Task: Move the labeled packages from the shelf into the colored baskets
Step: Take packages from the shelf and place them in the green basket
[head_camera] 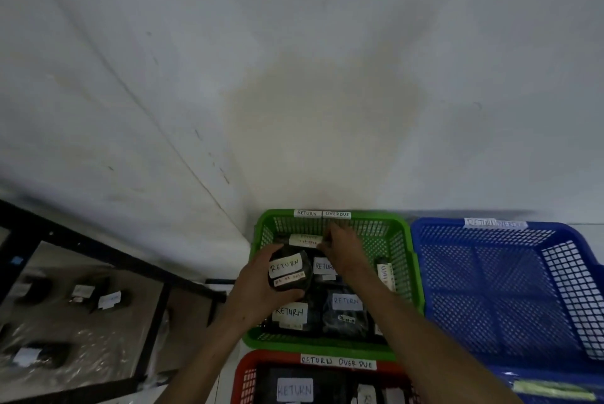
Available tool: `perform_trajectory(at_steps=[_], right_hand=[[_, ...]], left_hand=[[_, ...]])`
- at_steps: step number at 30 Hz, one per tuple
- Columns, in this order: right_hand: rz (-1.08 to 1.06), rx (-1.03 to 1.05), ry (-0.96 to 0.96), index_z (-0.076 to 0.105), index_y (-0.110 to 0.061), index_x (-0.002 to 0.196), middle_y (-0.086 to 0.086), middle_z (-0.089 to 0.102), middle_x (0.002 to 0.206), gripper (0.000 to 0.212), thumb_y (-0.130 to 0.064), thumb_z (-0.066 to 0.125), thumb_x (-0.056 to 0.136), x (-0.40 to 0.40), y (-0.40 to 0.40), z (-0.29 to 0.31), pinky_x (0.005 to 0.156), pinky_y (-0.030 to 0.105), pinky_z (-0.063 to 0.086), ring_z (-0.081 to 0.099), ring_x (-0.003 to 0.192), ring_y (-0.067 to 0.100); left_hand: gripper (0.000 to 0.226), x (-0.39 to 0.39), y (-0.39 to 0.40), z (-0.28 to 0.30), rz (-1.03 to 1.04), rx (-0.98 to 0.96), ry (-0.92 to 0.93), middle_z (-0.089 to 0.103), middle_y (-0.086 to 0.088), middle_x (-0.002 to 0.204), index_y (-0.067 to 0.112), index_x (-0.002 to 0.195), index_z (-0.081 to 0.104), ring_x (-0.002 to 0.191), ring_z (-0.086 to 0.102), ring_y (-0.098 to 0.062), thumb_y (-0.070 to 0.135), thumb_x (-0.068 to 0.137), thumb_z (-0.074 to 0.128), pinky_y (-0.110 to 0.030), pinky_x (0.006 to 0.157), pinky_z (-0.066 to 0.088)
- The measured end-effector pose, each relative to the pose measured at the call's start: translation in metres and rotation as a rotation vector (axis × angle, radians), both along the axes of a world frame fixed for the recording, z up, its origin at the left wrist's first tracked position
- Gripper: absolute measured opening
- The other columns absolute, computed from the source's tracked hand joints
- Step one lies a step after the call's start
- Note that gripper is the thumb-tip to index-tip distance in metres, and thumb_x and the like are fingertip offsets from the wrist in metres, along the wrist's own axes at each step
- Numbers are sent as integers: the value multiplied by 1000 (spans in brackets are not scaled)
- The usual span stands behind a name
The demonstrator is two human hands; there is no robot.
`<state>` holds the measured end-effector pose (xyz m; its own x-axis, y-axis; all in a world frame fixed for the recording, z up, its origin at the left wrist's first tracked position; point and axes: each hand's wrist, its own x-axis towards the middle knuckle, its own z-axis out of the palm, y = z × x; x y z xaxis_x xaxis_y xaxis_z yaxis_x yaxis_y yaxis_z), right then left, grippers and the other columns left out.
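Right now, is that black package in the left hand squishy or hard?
Probably squishy: the black package looks rounded and wrapped in dark plastic, and the left hand cups it alone, so it is likely light. Its film may be slippery.

Baskets: 3. One green basket (330, 346) at centre, one blue basket (496, 289) at 3 o'clock of it, one red basket (243, 377) at 6 o'clock.

Dark labeled packages in the green basket: at least 6 visible.

In the red: 1 clear "RETURN" package (294, 389), others unclear.

On the shelf (157, 312), 9 o'clock: about 5, blurred.

Hands: 2.
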<state>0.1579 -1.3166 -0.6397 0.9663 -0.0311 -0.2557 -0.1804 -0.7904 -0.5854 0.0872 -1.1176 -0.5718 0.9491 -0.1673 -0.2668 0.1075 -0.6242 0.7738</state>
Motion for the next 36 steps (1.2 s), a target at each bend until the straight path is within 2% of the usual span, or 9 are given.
perform_trajectory(at_steps=[4, 8, 10, 13, 16, 18, 26, 30, 36], right_hand=[[83, -27, -49, 62, -3, 107, 16, 62, 115, 20, -10, 68, 89, 1, -6, -3, 80, 39, 52, 62, 102, 35], [108, -119, -48, 56, -4, 125, 20, 63, 120, 37, 1, 59, 89, -5, -30, -1, 84, 41, 54, 63, 104, 36], [174, -268, 16, 54, -4, 126, 19, 59, 124, 40, 6, 58, 87, -11, -49, 3, 90, 39, 52, 61, 110, 32], [358, -546, 146, 48, -5, 135, 19, 51, 136, 44, -2, 58, 92, -24, -77, 7, 107, 37, 41, 45, 130, 30], [491, -734, 236, 40, -7, 145, 16, 45, 145, 57, -10, 61, 92, -36, -88, 5, 110, 43, 40, 28, 141, 32], [527, -789, 228, 45, -7, 142, 15, 46, 144, 52, -11, 61, 93, -41, -88, 6, 109, 43, 41, 31, 140, 33], [497, -619, 71, 62, -1, 121, 18, 46, 133, 34, 3, 62, 87, -49, -108, 26, 99, 44, 50, 49, 122, 35], [458, -459, 76, 62, -4, 120, 14, 50, 126, 27, -6, 62, 93, -44, -124, 42, 93, 36, 49, 58, 111, 30], [317, -248, 193, 68, -6, 109, 8, 64, 111, 24, -23, 67, 91, -36, -144, 64, 84, 40, 56, 63, 100, 24]], left_hand=[[88, 5, -11, -5, -28, -9, 4, 53, 27, 121, 38, 134, 43, 109, 52, 14, 38, 62, 93, -2, 83, 45], [84, 13, -25, -12, -95, 9, -29, 54, 23, 122, 45, 129, 40, 110, 52, 10, 41, 63, 91, -8, 87, 47], [82, 16, -36, -18, -134, 17, -43, 53, 18, 124, 42, 131, 40, 112, 51, 6, 40, 65, 90, -9, 90, 45], [85, 19, -54, -30, -197, 21, -66, 51, 10, 127, 32, 139, 42, 115, 51, -3, 40, 68, 87, -22, 99, 47], [86, 29, -74, -38, -232, 40, -98, 49, 6, 128, 26, 143, 42, 116, 48, -8, 37, 69, 85, -27, 100, 46], [86, 36, -86, -44, -234, 72, -118, 48, 3, 129, 28, 142, 42, 117, 45, -13, 36, 68, 84, -29, 98, 44], [93, 54, -126, -63, -305, 125, -72, 44, -2, 134, 24, 144, 41, 120, 49, -21, 32, 65, 88, -38, 101, 48], [94, 48, -143, -73, -336, 120, -56, 45, -4, 137, 20, 147, 39, 122, 49, -22, 31, 67, 88, -38, 102, 47], [95, 41, -149, -87, -392, 182, -67, 42, -6, 142, 20, 149, 34, 126, 48, -27, 33, 70, 86, -39, 96, 50]])
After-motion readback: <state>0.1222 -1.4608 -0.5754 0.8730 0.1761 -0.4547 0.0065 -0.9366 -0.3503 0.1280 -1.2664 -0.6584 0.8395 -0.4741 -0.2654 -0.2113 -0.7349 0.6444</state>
